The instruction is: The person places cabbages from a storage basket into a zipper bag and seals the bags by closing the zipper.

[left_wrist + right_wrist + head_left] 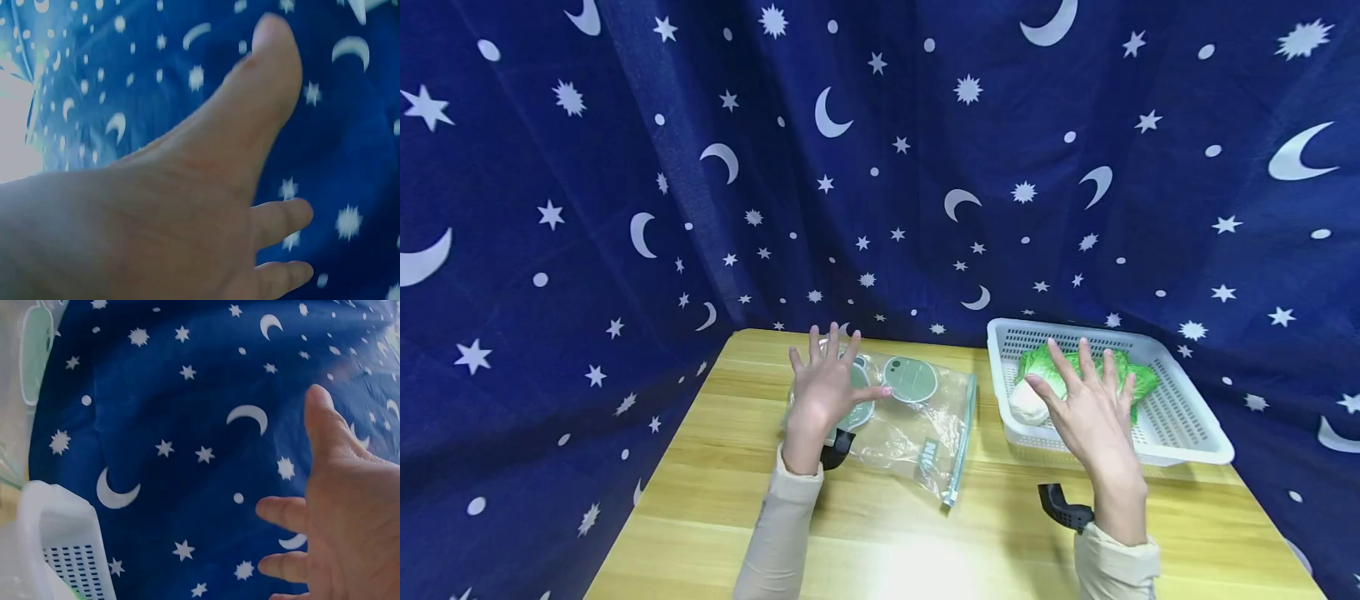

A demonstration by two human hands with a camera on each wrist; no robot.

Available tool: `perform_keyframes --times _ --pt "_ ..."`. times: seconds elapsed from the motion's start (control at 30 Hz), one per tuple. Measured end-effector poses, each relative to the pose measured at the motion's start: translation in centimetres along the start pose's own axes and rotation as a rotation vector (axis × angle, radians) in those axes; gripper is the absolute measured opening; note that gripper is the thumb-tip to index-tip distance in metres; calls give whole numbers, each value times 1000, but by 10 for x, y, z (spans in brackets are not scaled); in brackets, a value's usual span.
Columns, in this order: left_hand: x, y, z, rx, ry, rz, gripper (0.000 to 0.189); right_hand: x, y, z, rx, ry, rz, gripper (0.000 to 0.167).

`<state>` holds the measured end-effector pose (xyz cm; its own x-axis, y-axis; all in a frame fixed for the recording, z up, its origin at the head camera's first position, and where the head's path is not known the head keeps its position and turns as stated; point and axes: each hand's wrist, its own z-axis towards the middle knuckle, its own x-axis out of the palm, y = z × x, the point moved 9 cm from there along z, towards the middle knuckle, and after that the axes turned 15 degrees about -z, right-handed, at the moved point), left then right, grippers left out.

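My left hand is raised with its fingers spread, overlapping the left part of a clear zip bag in the head view. The bag lies flat, with green printed ovals and a teal zip edge along its right side. My right hand also has spread fingers and holds nothing; in the head view it overlaps a white plastic basket. Inside the basket lies a napa cabbage, its white base to the left and green leaves to the right, partly hidden behind the right hand. Both wrist views show extended thumbs and empty palms.
The wooden table carries the bag at left and the basket at the back right. A dark blue curtain with moons and stars hangs behind and along the sides. Black wrist mounts sit at both cuffs.
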<state>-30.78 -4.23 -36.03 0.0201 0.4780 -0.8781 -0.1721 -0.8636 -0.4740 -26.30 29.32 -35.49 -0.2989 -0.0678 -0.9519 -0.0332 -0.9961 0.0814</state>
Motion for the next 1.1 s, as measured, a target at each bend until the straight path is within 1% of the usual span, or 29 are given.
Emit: perform_keyframes --times 0.1,0.17,0.2,0.33,0.37,0.43,0.53,0.6,0.63,0.7,0.77,0.87,0.93,1.03,1.1 --pt "10 -15 3 56 -10 16 99 0 11 1 -44 -33 32 71" --pt "19 -26 5 105 -21 20 96 2 20 1 -80 -40 66 73" --pt "25 -32 5 129 -20 38 94 4 24 0 -97 -40 85 74" --pt "54 -52 6 239 -42 118 84 13 38 -5 -166 -42 158 73" --pt "62 -57 6 265 -51 145 79 16 41 -7 -182 -45 176 74" --pt "79 -65 7 309 -69 167 70 21 46 -12 -206 -54 210 74" --pt "103 -74 10 342 -84 161 61 31 52 -19 -232 -78 266 74" --pt "116 -77 14 342 -92 140 58 39 54 -24 -238 -96 316 71" --pt "123 -78 15 337 -89 131 58 45 55 -27 -239 -98 348 66" --pt "136 -79 17 330 -87 111 55 60 55 -33 -221 -76 408 55" --pt "148 -79 18 330 -90 114 56 79 52 -40 -187 -25 468 44" --pt "165 -80 18 342 -68 112 59 108 46 -50 -119 80 545 33" --pt "174 -80 18 352 -46 118 61 124 42 -55 -74 131 615 28" --pt "184 -80 18 361 -17 110 62 146 36 -62 -1 182 733 22" --pt "187 -81 18 360 -7 95 64 158 33 -66 48 209 812 20"
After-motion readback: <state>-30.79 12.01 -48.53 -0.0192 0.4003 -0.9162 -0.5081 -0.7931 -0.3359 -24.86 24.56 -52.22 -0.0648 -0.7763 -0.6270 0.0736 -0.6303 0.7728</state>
